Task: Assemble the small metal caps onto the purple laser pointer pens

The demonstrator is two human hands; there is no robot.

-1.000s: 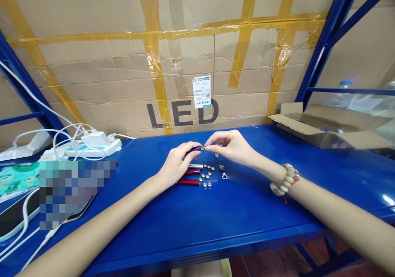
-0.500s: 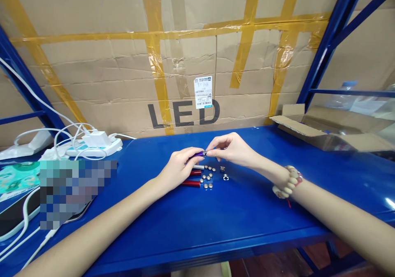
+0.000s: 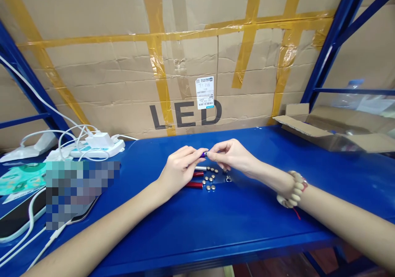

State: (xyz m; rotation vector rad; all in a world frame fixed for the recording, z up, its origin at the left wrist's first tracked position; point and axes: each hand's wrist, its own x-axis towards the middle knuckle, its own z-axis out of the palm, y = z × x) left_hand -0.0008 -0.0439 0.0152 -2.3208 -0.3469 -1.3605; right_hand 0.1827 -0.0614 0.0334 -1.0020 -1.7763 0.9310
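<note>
My left hand (image 3: 182, 166) is closed around a slim purple tube (image 3: 203, 154), most of it hidden by the fingers. Thumb and forefinger of my right hand (image 3: 230, 153) pinch a small metal piece (image 3: 207, 154) at the tube's right end; its exact shape is covered. Below my hands lie a silver tube (image 3: 200, 168) and two red tubes (image 3: 195, 185), partly behind the left hand. Several button cells (image 3: 211, 187) are spread beside the tubes' ends. A small metal clip (image 3: 228, 178) rests right of them, and a second metal part (image 3: 225, 171) sits just under my right hand.
The blue shelf (image 3: 191, 231) is backed by a large taped cardboard box (image 3: 123, 75). On the left are a power strip (image 3: 114, 148) with white cables, a phone (image 3: 21, 215) and a blurred-out patch. An opened carton (image 3: 333, 139) stands at the right.
My right hand has come slightly lower, and the fingers of both hands have drawn closer around the purple tube, so less of it shows. The view has shifted a little.
</note>
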